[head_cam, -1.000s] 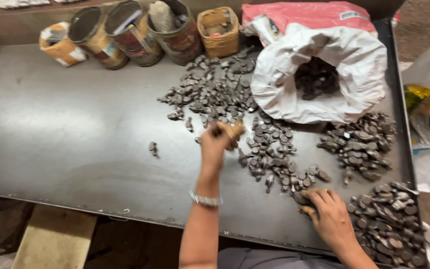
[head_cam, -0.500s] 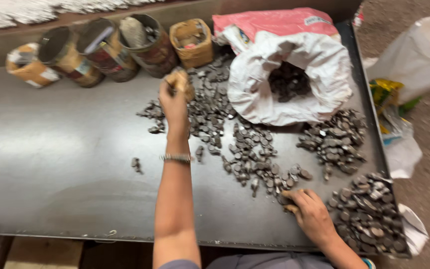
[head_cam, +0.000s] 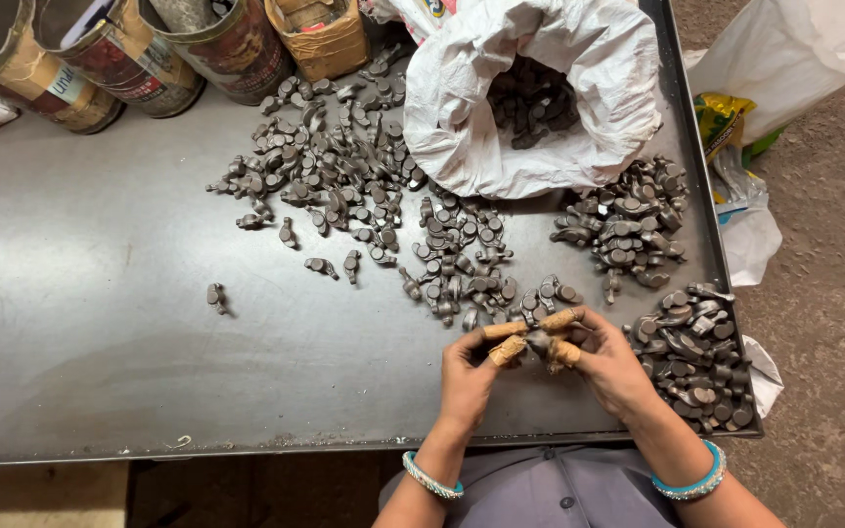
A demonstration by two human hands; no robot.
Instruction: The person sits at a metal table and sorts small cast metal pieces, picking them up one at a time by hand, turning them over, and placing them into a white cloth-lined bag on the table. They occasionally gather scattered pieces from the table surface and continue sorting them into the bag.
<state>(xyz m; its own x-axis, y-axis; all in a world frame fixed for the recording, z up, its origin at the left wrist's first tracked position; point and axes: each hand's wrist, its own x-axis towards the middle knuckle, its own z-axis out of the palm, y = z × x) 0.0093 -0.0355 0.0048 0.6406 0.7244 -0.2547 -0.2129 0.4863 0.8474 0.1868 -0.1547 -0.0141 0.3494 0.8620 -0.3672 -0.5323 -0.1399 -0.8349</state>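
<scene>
Taped fingertips [head_cam: 507, 330] of both hands pinch 1 small dark metal part [head_cam: 538, 342] between them, just above the table's near edge. The left hand [head_cam: 469, 376] closes on it from 9 o'clock, the right hand [head_cam: 610, 367] from 3 o'clock. More parts lie scattered [head_cam: 364, 186] at 11 o'clock; a white sack [head_cam: 530, 88] sits at 12 o'clock, a heap [head_cam: 696, 357] at 3 o'clock on the grey table [head_cam: 100, 323].

Dark grey metal table [head_cam: 80, 323], raised rim, scuffed surface. Brown dirt floor [head_cam: 823, 323] to the right. Even, diffuse light.
</scene>
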